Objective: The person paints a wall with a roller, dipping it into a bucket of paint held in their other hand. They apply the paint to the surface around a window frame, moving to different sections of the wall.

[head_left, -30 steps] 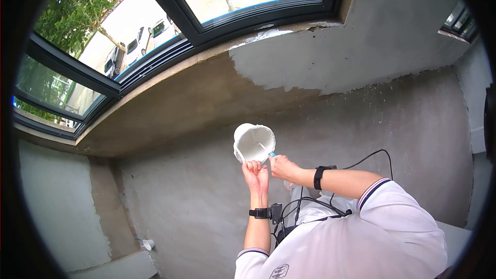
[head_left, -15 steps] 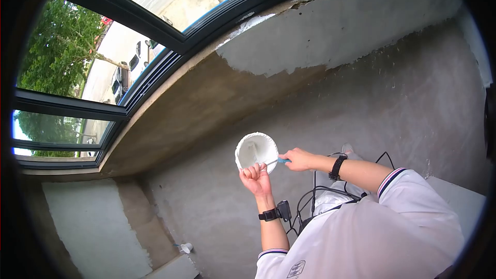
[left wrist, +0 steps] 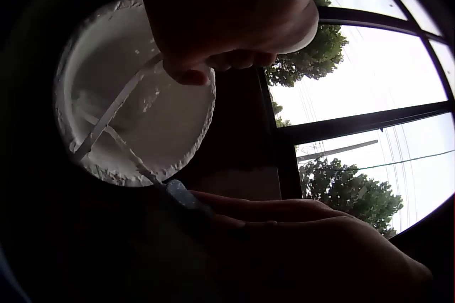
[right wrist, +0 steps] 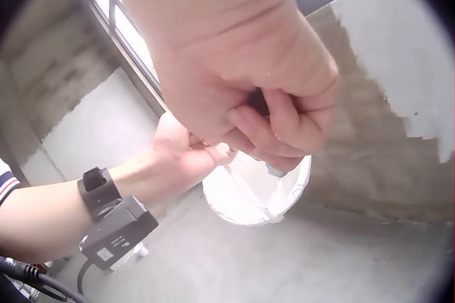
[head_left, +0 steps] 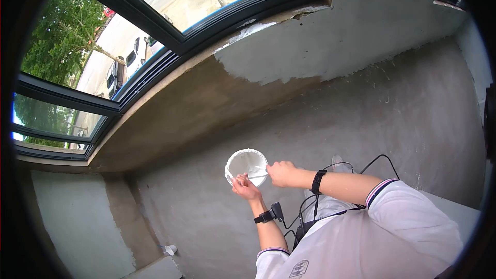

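A white bucket point(head_left: 238, 163), its inside and rim coated with white paste, hangs in front of the person. The left hand point(head_left: 247, 188) grips the bucket's handle point(left wrist: 117, 107), a pale strip that crosses the opening in the left wrist view. At the near-right rim, the right hand point(head_left: 282, 174) has its fingers curled round a tool with a light-blue handle point(left wrist: 183, 193). The tool's thin, white-smeared shaft point(left wrist: 131, 152) slants over the rim into the bucket. Its far end is lost in the pale paste. In the right wrist view the right hand point(right wrist: 249, 83) covers most of the tool's handle.
Past the bucket, a low wall point(head_left: 279, 46) carries a grey coat beside bare brown plaster, under dark window frames point(head_left: 181, 46). A small white cup point(head_left: 171, 249) is on the floor at lower left. Black cables point(head_left: 305, 212) hang at the person's waist.
The bucket and both hands sit lower and farther left in the head view than half a second ago. The tool, then across the near rim, now slants into the bucket. The camera has shifted too.
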Demonstrator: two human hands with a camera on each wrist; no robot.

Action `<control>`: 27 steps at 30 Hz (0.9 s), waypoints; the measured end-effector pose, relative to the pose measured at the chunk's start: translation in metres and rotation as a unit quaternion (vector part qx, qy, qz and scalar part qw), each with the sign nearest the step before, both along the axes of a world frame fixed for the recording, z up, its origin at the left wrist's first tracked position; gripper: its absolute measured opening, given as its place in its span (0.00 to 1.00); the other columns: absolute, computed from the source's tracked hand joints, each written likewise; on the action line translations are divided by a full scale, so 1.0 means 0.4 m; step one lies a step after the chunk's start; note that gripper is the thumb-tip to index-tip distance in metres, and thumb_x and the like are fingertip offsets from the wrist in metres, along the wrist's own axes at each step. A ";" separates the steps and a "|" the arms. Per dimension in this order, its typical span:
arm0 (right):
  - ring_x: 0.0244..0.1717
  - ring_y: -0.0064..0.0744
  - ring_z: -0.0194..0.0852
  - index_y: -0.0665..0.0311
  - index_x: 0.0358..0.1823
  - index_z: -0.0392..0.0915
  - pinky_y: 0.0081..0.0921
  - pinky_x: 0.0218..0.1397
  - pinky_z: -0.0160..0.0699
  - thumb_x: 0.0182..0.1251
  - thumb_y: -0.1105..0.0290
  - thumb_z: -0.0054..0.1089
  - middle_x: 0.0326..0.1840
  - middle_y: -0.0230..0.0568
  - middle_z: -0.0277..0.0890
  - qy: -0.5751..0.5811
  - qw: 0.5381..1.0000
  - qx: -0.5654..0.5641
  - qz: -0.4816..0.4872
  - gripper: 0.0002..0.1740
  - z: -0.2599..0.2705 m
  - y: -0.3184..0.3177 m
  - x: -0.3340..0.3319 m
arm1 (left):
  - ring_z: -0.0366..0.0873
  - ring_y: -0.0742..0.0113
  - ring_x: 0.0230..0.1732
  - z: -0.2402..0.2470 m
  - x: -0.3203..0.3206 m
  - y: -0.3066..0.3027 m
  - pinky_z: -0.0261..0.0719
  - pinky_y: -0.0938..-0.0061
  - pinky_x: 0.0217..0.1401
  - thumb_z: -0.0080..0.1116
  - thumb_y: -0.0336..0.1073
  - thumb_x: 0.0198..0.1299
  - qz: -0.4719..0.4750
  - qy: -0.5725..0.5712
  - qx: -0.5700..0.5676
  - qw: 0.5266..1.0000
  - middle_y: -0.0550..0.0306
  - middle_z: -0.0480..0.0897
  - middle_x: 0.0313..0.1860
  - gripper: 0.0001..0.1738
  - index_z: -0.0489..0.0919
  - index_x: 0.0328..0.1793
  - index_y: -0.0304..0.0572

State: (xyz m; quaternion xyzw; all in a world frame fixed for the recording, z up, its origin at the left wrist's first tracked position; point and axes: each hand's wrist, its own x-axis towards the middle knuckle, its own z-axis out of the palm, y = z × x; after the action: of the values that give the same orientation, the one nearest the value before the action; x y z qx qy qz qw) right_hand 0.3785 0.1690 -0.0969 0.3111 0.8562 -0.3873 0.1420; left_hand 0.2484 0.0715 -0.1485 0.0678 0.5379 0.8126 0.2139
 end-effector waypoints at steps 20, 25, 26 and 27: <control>0.46 0.48 0.86 0.60 0.43 0.86 0.44 0.46 0.84 0.56 0.62 0.56 0.42 0.50 0.86 -0.190 0.976 0.062 0.084 0.17 0.246 0.105 0.075 | 0.47 0.78 0.25 -0.083 0.112 0.072 0.56 0.75 0.36 0.48 0.42 0.75 -0.079 -0.043 -0.019 0.996 0.72 0.53 0.20 0.27 0.56 0.20 0.52; 0.44 0.53 0.86 0.61 0.48 0.84 0.49 0.46 0.83 0.60 0.62 0.54 0.38 0.54 0.85 -0.141 0.988 0.059 -0.028 0.19 0.154 0.092 0.121 | 0.48 0.77 0.25 -0.030 0.200 0.096 0.56 0.74 0.36 0.46 0.42 0.76 -0.214 -0.022 -0.034 0.976 0.70 0.53 0.19 0.27 0.56 0.20 0.50; 0.41 0.57 0.85 0.62 0.54 0.80 0.51 0.44 0.83 0.63 0.62 0.52 0.36 0.55 0.84 -0.117 0.989 0.078 -0.040 0.21 0.143 0.092 0.122 | 0.48 0.76 0.24 -0.013 0.223 0.101 0.57 0.74 0.35 0.45 0.43 0.76 -0.196 -0.070 0.000 0.978 0.70 0.53 0.19 0.27 0.56 0.20 0.50; 0.38 0.60 0.84 0.63 0.60 0.76 0.53 0.43 0.83 0.66 0.62 0.51 0.34 0.56 0.84 -0.095 0.990 0.096 -0.050 0.24 0.133 0.090 0.124 | 0.49 0.75 0.24 -0.003 0.239 0.103 0.57 0.73 0.35 0.44 0.43 0.77 -0.176 -0.119 0.033 0.977 0.69 0.53 0.19 0.27 0.56 0.20 0.50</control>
State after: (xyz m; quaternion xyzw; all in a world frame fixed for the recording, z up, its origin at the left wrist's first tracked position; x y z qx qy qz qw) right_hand 0.4280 0.2049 -0.0438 0.4008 0.8556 -0.2785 0.1724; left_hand 0.3441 0.1128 -0.1496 0.0713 0.4610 0.7817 0.4139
